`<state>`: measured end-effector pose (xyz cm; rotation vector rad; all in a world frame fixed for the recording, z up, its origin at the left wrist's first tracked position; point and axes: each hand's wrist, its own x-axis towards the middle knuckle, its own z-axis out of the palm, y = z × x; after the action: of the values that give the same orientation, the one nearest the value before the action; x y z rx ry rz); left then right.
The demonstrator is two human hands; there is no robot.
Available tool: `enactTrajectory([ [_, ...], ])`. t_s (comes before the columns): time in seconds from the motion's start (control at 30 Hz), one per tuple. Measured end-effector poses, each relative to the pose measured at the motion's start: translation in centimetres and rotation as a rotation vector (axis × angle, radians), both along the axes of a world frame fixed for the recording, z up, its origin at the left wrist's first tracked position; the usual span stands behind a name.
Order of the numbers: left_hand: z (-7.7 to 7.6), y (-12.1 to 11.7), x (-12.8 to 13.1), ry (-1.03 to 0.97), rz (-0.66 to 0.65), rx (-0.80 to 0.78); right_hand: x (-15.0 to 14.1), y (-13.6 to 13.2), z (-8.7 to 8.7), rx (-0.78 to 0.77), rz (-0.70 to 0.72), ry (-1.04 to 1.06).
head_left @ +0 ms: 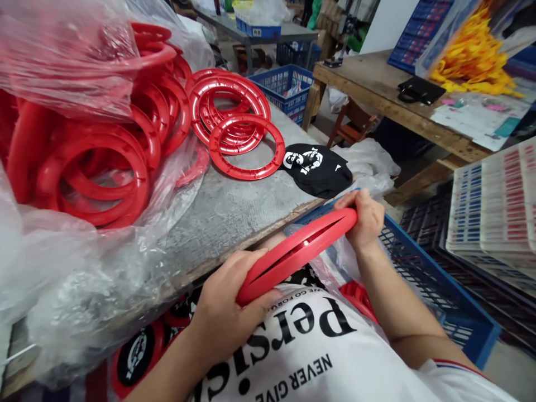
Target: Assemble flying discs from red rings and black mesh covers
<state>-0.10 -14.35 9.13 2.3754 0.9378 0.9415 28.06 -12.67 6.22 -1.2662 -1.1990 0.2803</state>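
Both my hands hold a red plastic ring (pixel 293 257), tilted nearly edge-on in front of my shirt. A narrow dark gap runs along its rim, as if two ring halves lie together; its far side is hidden. My left hand (pixel 230 290) is wrapped round the near left end, thumb below and fingers above. My right hand (pixel 365 220) pinches the other end with bent fingers. Beyond the table edge from my hands lie black fabric discs (pixel 320 170) with white print. Several loose red rings (pixel 247 148) lie stacked beside them on the grey table (pixel 226 215).
A clear plastic bag (pixel 71 67) full of red rings covers the table's left side. A blue crate (pixel 444 301) stands by my right arm, near white crates (pixel 494 206). Printed red-rimmed discs (pixel 136 354) are below the table edge. A wooden table (pixel 377 84) stands behind.
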Motion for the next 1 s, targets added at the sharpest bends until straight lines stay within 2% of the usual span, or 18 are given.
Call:
enactTrajectory([
  [0.07, -0.2, 0.0, -0.3, -0.024, 0.015, 0.005, 0.8, -0.2, -0.4, -0.057, 0.001, 0.059],
  [0.17, -0.2, -0.1, -0.4, 0.009, 0.026, -0.010, 0.7, -1.2, 0.2, -0.131, 0.083, -0.116],
  [0.3, 0.0, -0.4, 0.1, 0.068, -0.002, 0.008, -1.3, -2.5, 2.6, -0.030, 0.229, -0.492],
  [0.37, 0.1, -0.5, 0.4, 0.069, -0.006, 0.009, -2.5, -2.6, 3.5, 0.003, 0.257, -0.631],
  [0.43, 0.3, -0.7, 0.6, 0.066, -0.004, -0.011, -3.3, -2.3, 3.7, 0.039, 0.227, -0.700],
  [0.57, 0.5, -1.3, 0.8, 0.063, 0.004, -0.051, -3.9, -1.5, 2.7, 0.115, 0.170, -0.723],
  [0.7, 0.4, -1.6, 1.0, 0.086, 0.012, -0.042, -3.7, -1.2, 1.9, 0.161, 0.182, -0.676],
  [0.8, 0.2, -1.4, 0.9, 0.108, -0.007, -0.003, -2.6, -1.0, 1.9, 0.124, 0.182, -0.555],
  [0.9, -0.4, -1.0, 0.3, 0.080, 0.006, 0.027, -0.5, -0.4, 1.7, 0.101, 0.069, -0.261],
  [1.0, -0.9, -0.6, -0.4, -0.009, 0.024, 0.036, 1.3, 0.6, 0.1, 0.116, -0.077, 0.080],
])
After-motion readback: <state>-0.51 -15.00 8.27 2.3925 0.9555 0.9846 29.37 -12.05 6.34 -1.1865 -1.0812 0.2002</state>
